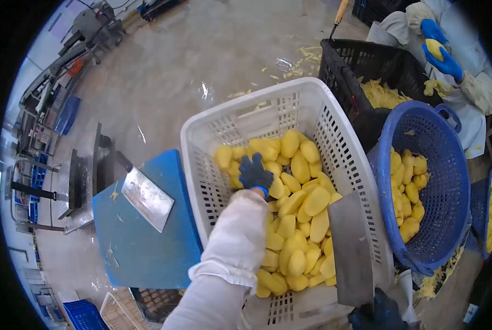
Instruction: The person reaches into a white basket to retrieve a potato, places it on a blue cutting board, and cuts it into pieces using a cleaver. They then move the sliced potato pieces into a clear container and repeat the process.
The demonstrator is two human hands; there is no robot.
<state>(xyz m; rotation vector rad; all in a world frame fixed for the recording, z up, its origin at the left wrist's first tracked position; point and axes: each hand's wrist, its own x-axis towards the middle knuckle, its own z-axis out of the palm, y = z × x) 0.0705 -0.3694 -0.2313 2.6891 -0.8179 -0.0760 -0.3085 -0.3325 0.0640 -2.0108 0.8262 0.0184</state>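
Observation:
My left hand (255,174), in a dark blue knit glove with a white sleeve, reaches into a white slotted basket (268,104). The basket is full of peeled yellow potatoes (303,209). The fingers are spread on top of the pile at its far side, and no potato is lifted. My right hand (379,315), also dark-gloved, is at the bottom edge and grips the handle of a cleaver (350,247). Its wide steel blade stands upright over the basket's right rim.
A second cleaver (146,198) lies on a blue cutting board (141,247) left of the basket. On the right are a round blue basket (444,165) of peeled potatoes and a black crate (367,66) of peelings. A co-worker's blue-gloved hands (443,52) hold a potato. The floor is wet.

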